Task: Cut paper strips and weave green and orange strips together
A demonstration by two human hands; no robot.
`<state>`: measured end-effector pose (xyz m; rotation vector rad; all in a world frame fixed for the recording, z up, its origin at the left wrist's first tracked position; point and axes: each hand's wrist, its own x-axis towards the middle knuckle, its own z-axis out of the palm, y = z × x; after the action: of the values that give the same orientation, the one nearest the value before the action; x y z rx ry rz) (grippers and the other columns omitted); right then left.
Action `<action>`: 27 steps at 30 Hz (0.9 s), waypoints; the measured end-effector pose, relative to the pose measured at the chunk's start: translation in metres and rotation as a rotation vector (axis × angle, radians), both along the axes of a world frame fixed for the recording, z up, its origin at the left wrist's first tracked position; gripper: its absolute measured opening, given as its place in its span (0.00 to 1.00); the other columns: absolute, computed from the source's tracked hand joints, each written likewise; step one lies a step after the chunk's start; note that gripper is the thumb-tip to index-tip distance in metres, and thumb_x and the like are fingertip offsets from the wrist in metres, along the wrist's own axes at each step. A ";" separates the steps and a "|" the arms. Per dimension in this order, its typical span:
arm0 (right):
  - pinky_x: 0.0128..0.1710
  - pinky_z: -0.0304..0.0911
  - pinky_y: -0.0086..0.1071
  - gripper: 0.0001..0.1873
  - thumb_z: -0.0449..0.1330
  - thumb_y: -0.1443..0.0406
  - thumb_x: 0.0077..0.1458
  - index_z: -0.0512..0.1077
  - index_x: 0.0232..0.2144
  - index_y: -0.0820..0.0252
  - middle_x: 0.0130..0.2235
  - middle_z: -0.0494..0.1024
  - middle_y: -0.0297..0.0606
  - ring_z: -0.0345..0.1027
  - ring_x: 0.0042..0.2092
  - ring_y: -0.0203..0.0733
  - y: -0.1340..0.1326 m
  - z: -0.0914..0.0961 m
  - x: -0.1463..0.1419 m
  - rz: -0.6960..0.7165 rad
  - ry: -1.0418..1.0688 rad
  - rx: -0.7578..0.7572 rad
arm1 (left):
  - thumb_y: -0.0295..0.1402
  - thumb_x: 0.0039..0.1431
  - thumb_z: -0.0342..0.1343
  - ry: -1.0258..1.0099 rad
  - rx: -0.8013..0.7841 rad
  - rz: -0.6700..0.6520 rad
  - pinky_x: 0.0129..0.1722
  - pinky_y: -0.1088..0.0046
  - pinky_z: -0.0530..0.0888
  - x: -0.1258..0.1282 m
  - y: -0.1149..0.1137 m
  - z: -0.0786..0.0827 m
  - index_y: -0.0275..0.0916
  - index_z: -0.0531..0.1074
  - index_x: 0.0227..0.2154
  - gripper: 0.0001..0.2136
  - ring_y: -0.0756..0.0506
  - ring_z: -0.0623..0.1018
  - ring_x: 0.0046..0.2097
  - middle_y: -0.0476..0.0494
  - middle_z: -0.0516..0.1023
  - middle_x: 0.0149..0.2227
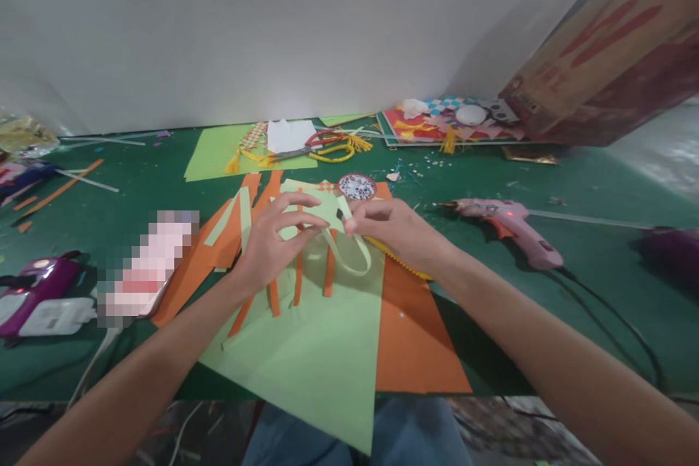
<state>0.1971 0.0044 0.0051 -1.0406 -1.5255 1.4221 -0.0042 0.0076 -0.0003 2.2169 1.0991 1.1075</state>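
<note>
A narrow light green paper strip (pixel 360 262) bends in a loop between my two hands. My left hand (pixel 278 233) has thumb and index finger together at one end of it. My right hand (pixel 396 233) pinches the strip near its other end, where a small black piece (pixel 339 214) shows by the fingertips. Under them lies a light green sheet (pixel 328 349) with several orange paper strips (pixel 298 277) across its upper part. An orange sheet (pixel 415 349) lies partly beneath it. Something yellow with a ridged edge (pixel 401 260) is mostly hidden under my right hand.
A round dish of beads (pixel 357 186) stands just beyond my hands. A pink glue gun (pixel 507 226) lies to the right, its cord trailing forward. To the left are a phone (pixel 150 269) and a purple power strip (pixel 38 291). Scissors (pixel 295 153) and a paper bag (pixel 606 51) are behind.
</note>
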 end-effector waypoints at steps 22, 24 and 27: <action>0.29 0.56 0.30 0.15 0.66 0.55 0.44 0.71 0.18 0.60 0.22 0.75 0.33 0.64 0.26 0.34 -0.009 -0.004 -0.015 0.067 -0.084 -0.080 | 0.35 0.57 0.56 -0.255 -0.453 -0.027 0.34 0.74 0.78 0.005 -0.005 0.008 0.38 0.76 0.38 0.09 0.50 0.79 0.30 0.43 0.82 0.37; 0.29 0.56 0.29 0.17 0.65 0.54 0.45 0.71 0.17 0.60 0.22 0.75 0.34 0.63 0.26 0.33 -0.010 -0.002 -0.015 0.073 -0.112 -0.069 | 0.35 0.57 0.55 -0.258 -0.455 -0.031 0.34 0.74 0.78 0.005 -0.006 0.007 0.37 0.76 0.38 0.10 0.49 0.80 0.30 0.43 0.82 0.37; 0.28 0.56 0.29 0.19 0.64 0.52 0.45 0.69 0.16 0.60 0.21 0.74 0.34 0.62 0.25 0.33 -0.011 0.001 -0.016 0.064 -0.142 -0.066 | 0.34 0.58 0.54 -0.254 -0.456 -0.046 0.36 0.74 0.79 0.005 -0.007 0.006 0.38 0.76 0.39 0.10 0.48 0.81 0.32 0.43 0.81 0.39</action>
<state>0.1811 -0.0062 0.0061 -1.1632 -1.6360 1.4782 0.0006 0.0003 0.0061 1.6901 1.0594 0.9706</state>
